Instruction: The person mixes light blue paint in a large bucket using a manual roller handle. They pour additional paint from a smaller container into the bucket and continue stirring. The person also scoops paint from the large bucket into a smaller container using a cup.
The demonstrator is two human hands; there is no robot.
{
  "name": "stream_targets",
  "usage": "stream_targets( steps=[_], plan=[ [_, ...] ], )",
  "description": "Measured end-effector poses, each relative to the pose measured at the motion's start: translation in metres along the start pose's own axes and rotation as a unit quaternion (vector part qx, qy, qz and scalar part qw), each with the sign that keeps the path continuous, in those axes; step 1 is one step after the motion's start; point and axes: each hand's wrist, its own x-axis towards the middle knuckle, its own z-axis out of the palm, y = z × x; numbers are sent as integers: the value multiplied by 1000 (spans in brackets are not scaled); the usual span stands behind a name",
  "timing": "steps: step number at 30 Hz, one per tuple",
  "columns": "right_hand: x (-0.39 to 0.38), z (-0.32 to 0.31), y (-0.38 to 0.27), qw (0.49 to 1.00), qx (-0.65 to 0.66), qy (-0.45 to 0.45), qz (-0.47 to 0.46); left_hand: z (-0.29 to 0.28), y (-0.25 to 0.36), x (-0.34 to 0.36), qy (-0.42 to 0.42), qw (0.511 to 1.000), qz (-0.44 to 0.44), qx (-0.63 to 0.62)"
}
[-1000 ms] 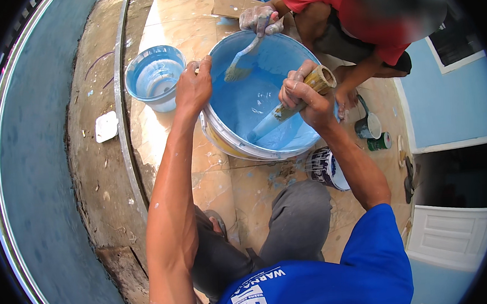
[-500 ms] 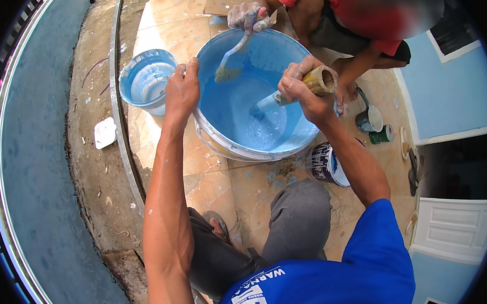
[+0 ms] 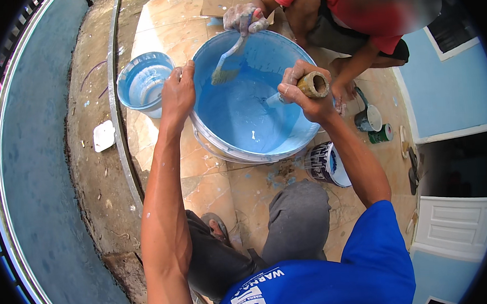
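Observation:
A large white bucket (image 3: 221, 145) with blue paint (image 3: 241, 110) in it stands on the tiles in front of me. My left hand (image 3: 178, 94) is closed on its left rim. In my right hand (image 3: 305, 89), a hollow bamboo stick (image 3: 314, 84) slants down into the paint, its lower end hidden there. Across the bucket, a co-worker's paint-smeared hand (image 3: 245, 19) holds a paintbrush (image 3: 228, 64), bristles down, over the inside of the far wall. The co-worker's other hand (image 3: 339, 97) is by the bucket's right side, partly hidden behind my right hand.
A smaller blue-stained bucket (image 3: 146, 82) stands left of the big one. Near my right forearm are a paint tin (image 3: 321, 164), a dark dipper (image 3: 368, 117) and a green can (image 3: 381, 134). A white lid (image 3: 104, 136) lies beyond the metal rail (image 3: 121, 143). The co-worker crouches at far right.
The bamboo stick's top has shifted slightly left and nearer, while its paint end has moved right and farther. The brush has moved slightly left. My left hand still grips the rim.

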Motion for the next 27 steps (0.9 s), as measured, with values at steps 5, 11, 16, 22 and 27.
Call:
stream_targets(
  steps=[5, 11, 16, 22, 27],
  plan=[
    [-18, 7, -22, 999, 0, -11, 40, 0, -1, -1, 2, 1000, 10, -1],
    [-24, 22, -40, 995, 71, -4, 72, -1, 1, -2, 0, 1000, 0, 2],
    [-14, 49, -36, 987, 131, 31, 93, -1, 0, -2, 1, 1000, 0, -1],
    [18, 88, -28, 984, 126, 106, 67, -1, 2, -2, -19, 999, -4, -37],
    [25, 94, -20, 982, 111, 151, 32, -3, 2, -3, -33, 999, -21, -25]
  ],
)
